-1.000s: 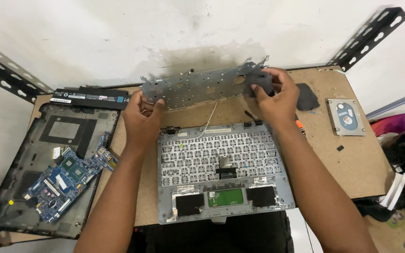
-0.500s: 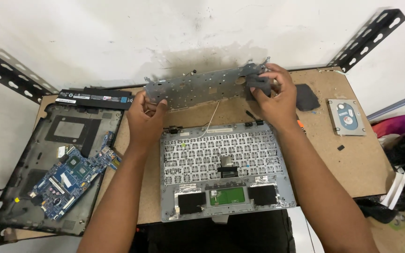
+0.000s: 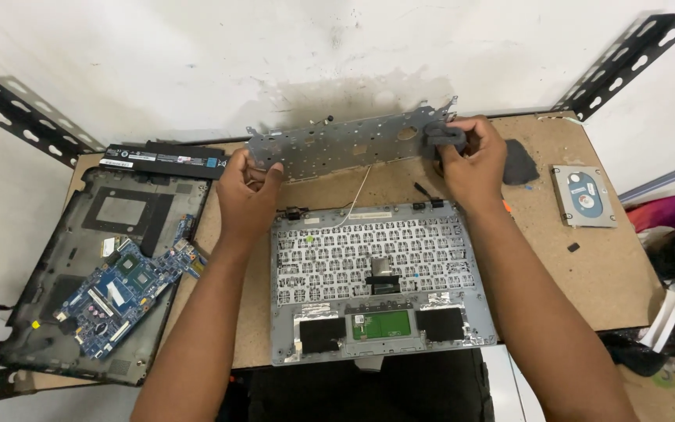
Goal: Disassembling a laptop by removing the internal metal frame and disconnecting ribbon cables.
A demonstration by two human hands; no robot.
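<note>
Compared with the frames from a moment ago, the perforated metal plate [image 3: 345,144] sits slightly higher and further back over the wooden bench [image 3: 603,266], now raised off the upturned keyboard deck [image 3: 380,277] and tilted up toward the rear wall; I judge this as the plate having come free of the deck and being held for wiping. My left hand [image 3: 248,191] is closed on the plate's left end, thumb in front and fingers wrapped behind the lower edge, so the grip is narrow and loaded with the plate. My right hand [image 3: 474,160] presses a small dark cloth [image 3: 441,137] against the plate's right end; the fingers are curled tight around the cloth, and I cannot tell whether they also pinch the plate itself. A thin pale wire [image 3: 357,191] runs from beneath the plate down to the deck's rear edge. Left of the deck lies the dark laptop base shell [image 3: 72,258] with a blue circuit board [image 3: 123,293] resting in it, and a flat black battery [image 3: 162,156] behind that shell. Right of the deck, near the bench's far corner, lies a hard drive [image 3: 585,195], with a second dark pad [image 3: 519,162] just behind my right hand.
</note>
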